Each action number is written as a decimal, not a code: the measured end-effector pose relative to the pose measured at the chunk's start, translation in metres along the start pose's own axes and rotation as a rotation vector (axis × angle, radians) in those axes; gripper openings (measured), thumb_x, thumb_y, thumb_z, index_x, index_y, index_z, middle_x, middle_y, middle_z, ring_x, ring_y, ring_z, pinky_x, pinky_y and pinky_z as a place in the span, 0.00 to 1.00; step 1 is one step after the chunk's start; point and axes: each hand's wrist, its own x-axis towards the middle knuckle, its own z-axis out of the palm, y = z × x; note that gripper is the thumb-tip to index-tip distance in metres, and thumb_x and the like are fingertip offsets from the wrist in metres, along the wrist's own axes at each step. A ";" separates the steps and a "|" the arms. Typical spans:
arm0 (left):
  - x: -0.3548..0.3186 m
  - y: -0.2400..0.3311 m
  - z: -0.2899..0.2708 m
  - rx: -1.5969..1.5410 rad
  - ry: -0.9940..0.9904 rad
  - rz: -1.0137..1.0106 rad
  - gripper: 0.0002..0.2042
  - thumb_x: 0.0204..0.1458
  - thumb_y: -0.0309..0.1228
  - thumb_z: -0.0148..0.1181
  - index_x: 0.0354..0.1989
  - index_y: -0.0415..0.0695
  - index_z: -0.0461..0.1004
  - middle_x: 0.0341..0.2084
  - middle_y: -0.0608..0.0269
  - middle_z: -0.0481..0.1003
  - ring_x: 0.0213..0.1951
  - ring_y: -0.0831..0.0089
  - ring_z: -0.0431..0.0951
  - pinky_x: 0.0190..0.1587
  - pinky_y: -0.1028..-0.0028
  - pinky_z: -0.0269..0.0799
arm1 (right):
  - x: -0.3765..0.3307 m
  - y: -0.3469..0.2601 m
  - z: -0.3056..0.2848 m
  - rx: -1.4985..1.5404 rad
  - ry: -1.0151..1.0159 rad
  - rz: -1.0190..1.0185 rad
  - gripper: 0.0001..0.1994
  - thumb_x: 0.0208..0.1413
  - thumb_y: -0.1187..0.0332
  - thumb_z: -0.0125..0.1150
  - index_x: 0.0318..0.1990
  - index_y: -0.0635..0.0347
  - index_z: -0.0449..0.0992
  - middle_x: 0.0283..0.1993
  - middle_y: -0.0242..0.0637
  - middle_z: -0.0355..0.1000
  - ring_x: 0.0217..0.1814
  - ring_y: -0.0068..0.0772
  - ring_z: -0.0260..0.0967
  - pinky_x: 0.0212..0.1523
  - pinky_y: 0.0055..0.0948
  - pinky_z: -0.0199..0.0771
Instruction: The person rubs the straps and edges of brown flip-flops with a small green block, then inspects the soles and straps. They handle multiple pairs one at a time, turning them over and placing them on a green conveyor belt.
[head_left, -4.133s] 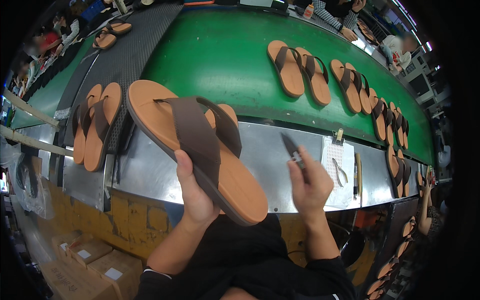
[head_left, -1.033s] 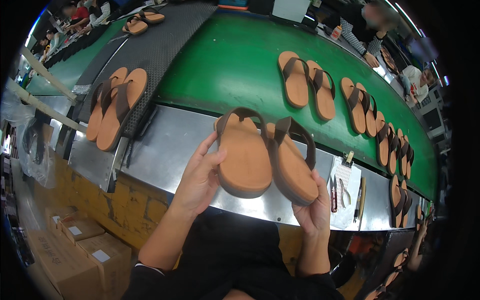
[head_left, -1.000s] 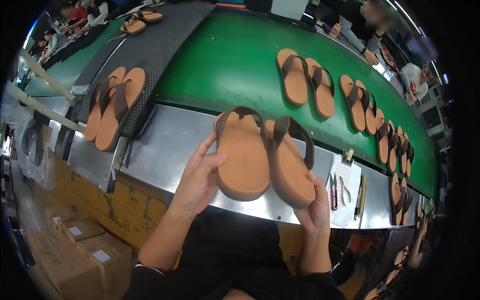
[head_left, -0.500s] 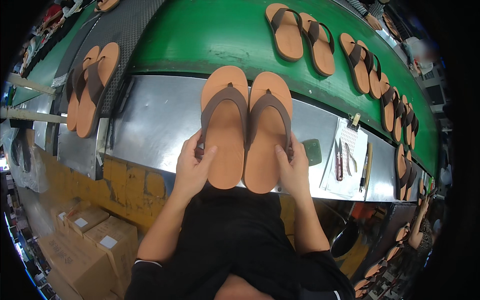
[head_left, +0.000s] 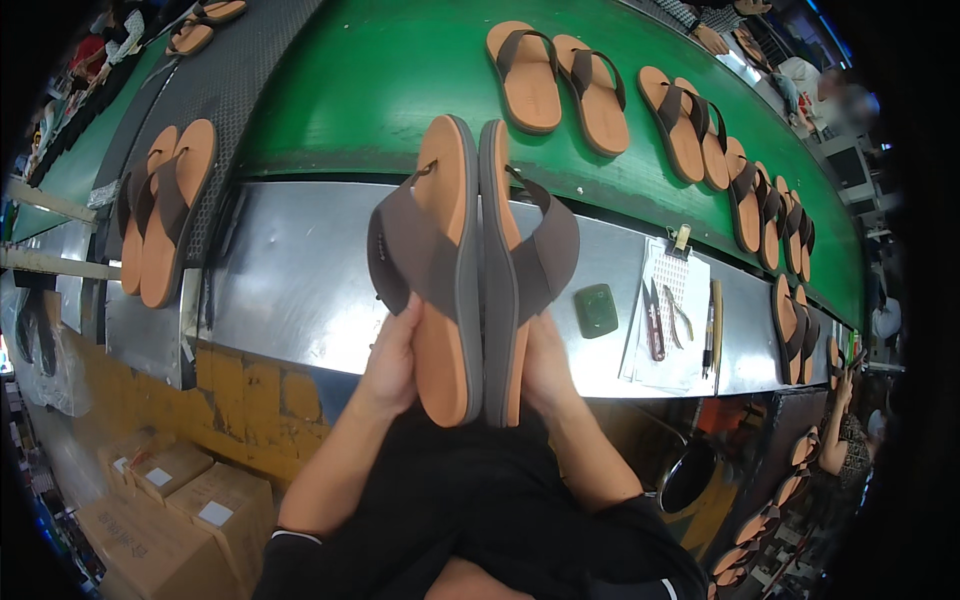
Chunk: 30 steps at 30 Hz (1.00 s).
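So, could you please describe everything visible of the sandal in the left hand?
The sandal has a tan, leather-like footbed, a dark brown V-shaped strap and a dark grey sole edge. Held near the metal bench, it is tilted on its side, toe pointing forward, footbed turned left. The left hand grips its left edge below the strap. Its underside faces the matching sandal right beside it; contact is unclear.

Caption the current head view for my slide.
Left hand and right hand hold two brown-strapped sandals side by side at a metal worktop.
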 end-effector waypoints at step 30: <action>-0.007 -0.015 0.000 0.441 0.122 0.371 0.20 0.70 0.36 0.38 0.61 0.35 0.65 0.51 0.58 0.73 0.51 0.73 0.74 0.55 0.72 0.70 | -0.001 0.001 -0.028 -0.099 -0.152 -0.441 0.23 0.68 0.67 0.52 0.68 0.61 0.59 0.64 0.34 0.65 0.65 0.25 0.62 0.65 0.29 0.61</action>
